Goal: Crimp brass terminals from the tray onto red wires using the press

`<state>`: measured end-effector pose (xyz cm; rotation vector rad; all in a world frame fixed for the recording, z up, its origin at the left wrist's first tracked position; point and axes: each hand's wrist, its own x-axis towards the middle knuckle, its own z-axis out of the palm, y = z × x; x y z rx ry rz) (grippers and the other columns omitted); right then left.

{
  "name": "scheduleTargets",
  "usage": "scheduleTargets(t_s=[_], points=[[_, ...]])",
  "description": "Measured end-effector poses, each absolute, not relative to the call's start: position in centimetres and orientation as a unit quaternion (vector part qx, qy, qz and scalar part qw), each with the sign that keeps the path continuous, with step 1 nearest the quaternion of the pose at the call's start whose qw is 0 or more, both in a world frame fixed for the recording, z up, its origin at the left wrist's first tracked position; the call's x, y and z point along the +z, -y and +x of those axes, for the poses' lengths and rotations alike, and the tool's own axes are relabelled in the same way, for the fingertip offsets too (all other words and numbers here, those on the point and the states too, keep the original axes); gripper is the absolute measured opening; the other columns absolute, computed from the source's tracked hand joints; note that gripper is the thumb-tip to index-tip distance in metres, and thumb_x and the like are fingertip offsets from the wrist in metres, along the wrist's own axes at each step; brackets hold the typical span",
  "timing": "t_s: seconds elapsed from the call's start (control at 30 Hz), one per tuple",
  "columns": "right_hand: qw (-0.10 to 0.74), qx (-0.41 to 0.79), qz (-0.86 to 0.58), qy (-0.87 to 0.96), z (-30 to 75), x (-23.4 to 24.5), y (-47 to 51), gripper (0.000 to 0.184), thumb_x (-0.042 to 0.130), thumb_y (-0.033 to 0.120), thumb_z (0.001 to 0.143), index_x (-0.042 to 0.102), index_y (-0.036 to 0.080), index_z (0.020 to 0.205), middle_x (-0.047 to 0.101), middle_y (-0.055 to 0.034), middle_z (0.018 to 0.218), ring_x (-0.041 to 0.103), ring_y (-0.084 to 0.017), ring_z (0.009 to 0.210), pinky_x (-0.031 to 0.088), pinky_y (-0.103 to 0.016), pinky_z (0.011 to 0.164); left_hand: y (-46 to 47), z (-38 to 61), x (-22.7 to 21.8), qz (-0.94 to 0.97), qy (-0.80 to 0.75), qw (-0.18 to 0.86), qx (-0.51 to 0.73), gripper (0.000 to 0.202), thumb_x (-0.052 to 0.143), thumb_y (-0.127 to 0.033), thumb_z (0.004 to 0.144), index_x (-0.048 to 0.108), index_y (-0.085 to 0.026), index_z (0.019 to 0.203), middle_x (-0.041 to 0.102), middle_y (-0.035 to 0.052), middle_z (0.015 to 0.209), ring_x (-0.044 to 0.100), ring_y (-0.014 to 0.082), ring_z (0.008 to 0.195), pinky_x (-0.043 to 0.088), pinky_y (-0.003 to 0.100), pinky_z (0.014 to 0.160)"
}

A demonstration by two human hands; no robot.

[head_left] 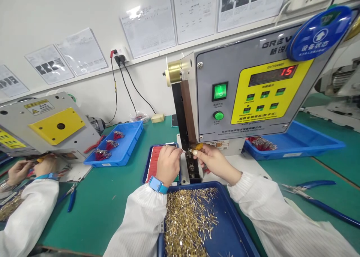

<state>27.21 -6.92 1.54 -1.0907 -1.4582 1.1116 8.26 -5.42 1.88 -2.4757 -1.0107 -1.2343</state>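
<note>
My left hand (168, 164) is closed in a pinch on a thin wire end, held at the die (192, 163) under the grey press machine (247, 88). Its wrist wears a blue watch. My right hand (215, 161) is closed too, pinching a small brass terminal (197, 147) at the same spot; the fingertips of both hands almost meet. Behind the left hand lies a blue tray of red wires (154, 163). In front of me a blue tray (233, 230) holds a heap of loose brass terminals (187, 219).
A co-worker's hands (30, 169) in white sleeves work at a second machine (47, 125) on the left. Blue trays with finished red wires stand at left (118, 146) and right (298, 140). Blue-handled pliers (317, 197) lie on the green mat at right, another pair (71, 197) at left.
</note>
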Motion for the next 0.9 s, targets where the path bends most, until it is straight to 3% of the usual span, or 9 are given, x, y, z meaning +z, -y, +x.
scheduleTargets(t_s=[0.9], points=[[0.486, 0.436, -0.46, 0.602, 27.07, 1.74, 7.16, 0.029, 0.052, 0.048, 0.084, 0.047, 0.02, 0.081, 0.06, -0.0022, 0.073, 0.047, -0.009, 0.049, 0.043, -0.026, 0.045, 5.47, 8.23, 1.95, -0.841, 0.338, 0.097, -0.411, 0.017, 0.044, -0.014, 0.095, 0.06, -0.017, 0.097, 0.063, 0.0072, 0.091, 0.053, 0.0202, 0.09, 0.046, 0.036, 0.08]])
